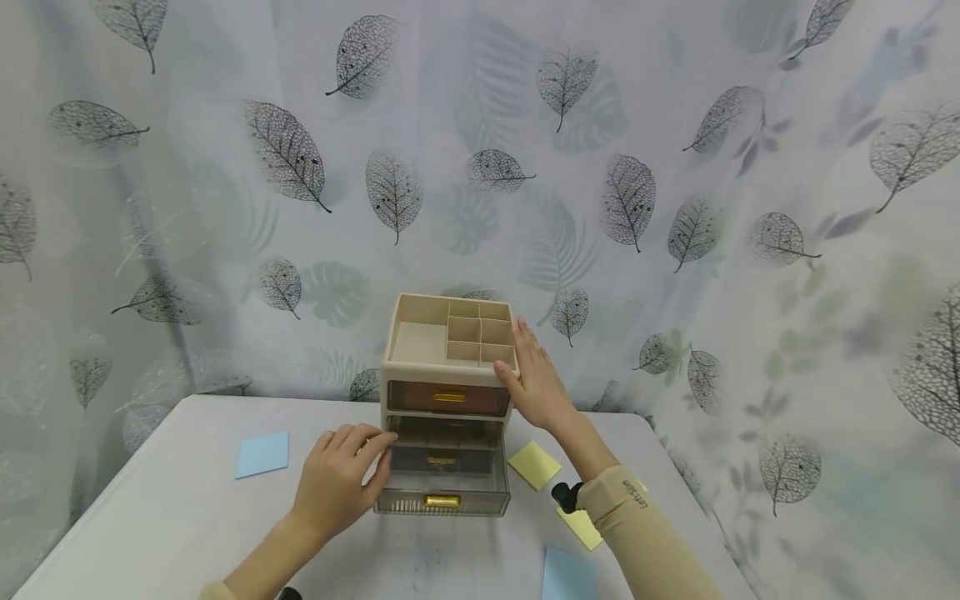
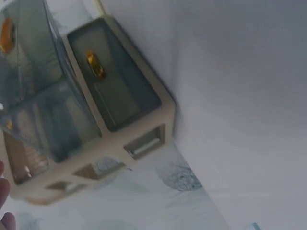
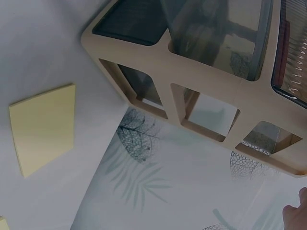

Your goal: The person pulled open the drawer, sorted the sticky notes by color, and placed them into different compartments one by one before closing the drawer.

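A beige desktop drawer organizer (image 1: 386,396) stands at the back of the table, its middle smoky clear drawer (image 1: 468,503) pulled out. The top drawer (image 1: 480,400) is closed, and a gold handle shows on each drawer. My left hand (image 1: 333,479) is at the left side of the pulled-out drawer, fingers loosely bent, fingertips right at its edge near the frame. My right hand (image 1: 536,383) rests along the organizer's upper right edge with straight fingers, thumb over the front corner. In the right wrist view, the organizer's side openings (image 3: 208,112) face the camera.
A blue paper square (image 1: 262,455) lies left on the white table (image 1: 187,500). To the right are yellow notes (image 1: 535,465) and another blue square (image 1: 568,575). A leaf-patterned curtain (image 1: 450,167) hangs behind. Divided compartments (image 1: 465,331) top the organizer.
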Action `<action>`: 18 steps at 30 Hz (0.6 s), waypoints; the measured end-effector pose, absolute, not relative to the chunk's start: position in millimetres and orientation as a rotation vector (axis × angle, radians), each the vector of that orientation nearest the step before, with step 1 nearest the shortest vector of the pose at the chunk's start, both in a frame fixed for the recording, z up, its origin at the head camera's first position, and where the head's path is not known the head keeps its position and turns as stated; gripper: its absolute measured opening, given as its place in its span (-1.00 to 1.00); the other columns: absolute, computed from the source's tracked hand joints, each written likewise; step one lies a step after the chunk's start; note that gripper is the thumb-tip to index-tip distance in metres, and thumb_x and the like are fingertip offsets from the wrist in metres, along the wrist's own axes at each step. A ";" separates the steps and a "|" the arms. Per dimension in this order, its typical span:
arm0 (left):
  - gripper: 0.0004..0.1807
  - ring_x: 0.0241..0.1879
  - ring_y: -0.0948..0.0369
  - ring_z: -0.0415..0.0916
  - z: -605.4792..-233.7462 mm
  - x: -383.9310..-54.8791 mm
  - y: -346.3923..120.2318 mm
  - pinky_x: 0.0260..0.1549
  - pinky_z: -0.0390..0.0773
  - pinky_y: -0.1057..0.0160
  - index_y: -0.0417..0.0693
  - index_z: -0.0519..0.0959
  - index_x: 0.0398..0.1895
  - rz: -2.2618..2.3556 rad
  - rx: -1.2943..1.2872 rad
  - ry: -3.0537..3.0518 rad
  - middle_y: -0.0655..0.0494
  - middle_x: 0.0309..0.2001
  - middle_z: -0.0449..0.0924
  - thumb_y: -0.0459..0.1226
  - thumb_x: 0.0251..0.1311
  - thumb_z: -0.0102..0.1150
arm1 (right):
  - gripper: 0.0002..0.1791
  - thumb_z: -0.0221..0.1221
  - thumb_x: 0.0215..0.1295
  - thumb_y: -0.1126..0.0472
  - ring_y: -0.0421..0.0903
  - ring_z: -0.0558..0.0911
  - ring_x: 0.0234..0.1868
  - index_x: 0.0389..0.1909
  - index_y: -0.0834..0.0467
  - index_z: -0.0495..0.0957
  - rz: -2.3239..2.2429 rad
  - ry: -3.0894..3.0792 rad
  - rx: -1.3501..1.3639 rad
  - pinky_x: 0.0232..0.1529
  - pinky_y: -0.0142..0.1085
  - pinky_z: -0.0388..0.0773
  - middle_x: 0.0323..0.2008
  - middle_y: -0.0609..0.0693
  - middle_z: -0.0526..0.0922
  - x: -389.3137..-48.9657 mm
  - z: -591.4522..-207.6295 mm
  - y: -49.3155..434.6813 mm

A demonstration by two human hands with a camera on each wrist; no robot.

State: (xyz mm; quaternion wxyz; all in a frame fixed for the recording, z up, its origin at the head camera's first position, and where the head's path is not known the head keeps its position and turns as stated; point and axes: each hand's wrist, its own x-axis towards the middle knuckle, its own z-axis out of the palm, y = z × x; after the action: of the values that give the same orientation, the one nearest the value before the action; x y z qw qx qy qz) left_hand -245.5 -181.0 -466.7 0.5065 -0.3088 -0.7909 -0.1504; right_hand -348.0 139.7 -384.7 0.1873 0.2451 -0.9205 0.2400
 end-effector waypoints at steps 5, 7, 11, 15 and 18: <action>-0.65 -0.38 0.06 0.54 -470.2 -258.5 -201.0 -0.52 0.43 0.09 -0.13 0.73 -0.13 -0.435 -0.630 -1.932 0.07 -0.27 0.64 -0.14 0.45 -0.02 | -0.15 -0.20 0.67 -0.21 0.11 -0.13 0.68 0.68 0.22 -0.20 0.664 -2.594 0.692 0.59 0.22 -0.09 0.69 0.11 -0.22 -346.8 -384.1 139.5; -0.69 -0.39 0.05 0.54 -471.9 -264.2 -209.4 -0.52 0.43 0.07 -0.13 0.73 -0.13 -0.469 -0.586 -1.938 0.07 -0.28 0.64 -0.17 0.38 0.04 | -0.15 -0.20 0.67 -0.21 0.11 -0.14 0.68 0.69 0.21 -0.20 0.657 -2.597 0.691 0.60 0.21 -0.10 0.69 0.10 -0.23 -346.7 -384.0 139.5; -0.78 -0.38 0.01 0.57 -475.6 -275.8 -226.4 -0.50 0.46 0.01 -0.15 0.72 -0.14 -0.547 -0.504 -1.948 0.04 -0.30 0.66 -0.28 0.24 0.17 | -0.14 -0.22 0.67 -0.23 0.09 -0.15 0.68 0.69 0.20 -0.22 0.654 -2.608 0.689 0.60 0.19 -0.11 0.70 0.10 -0.24 -348.0 -384.7 139.8; -0.80 -0.38 0.00 0.59 -481.0 -286.0 -243.9 -0.50 0.47 0.01 -0.17 0.72 -0.15 -0.621 -0.415 -1.971 -0.01 -0.31 0.68 -0.38 0.17 0.27 | -0.13 -0.25 0.67 -0.25 0.05 -0.18 0.69 0.69 0.20 -0.22 0.647 -2.610 0.689 0.60 0.21 -0.09 0.69 0.14 -0.21 -349.7 -385.4 140.3; -0.80 -0.38 0.00 0.60 -485.9 -292.7 -257.1 -0.50 0.46 0.01 -0.18 0.73 -0.14 -0.670 -0.343 -1.990 -0.03 -0.32 0.68 -0.43 0.15 0.29 | -0.13 -0.26 0.66 -0.26 0.03 -0.19 0.69 0.69 0.20 -0.22 0.644 -2.610 0.685 0.60 0.20 -0.10 0.69 0.15 -0.21 -350.5 -386.1 140.6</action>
State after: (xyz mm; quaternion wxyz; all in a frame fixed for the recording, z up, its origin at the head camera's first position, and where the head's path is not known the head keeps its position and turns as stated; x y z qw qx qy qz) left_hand -292.7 -257.1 -485.9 0.4855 -0.1410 -0.8177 -0.2752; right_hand -350.5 140.6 -386.1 0.1825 0.2426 -0.9251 0.2282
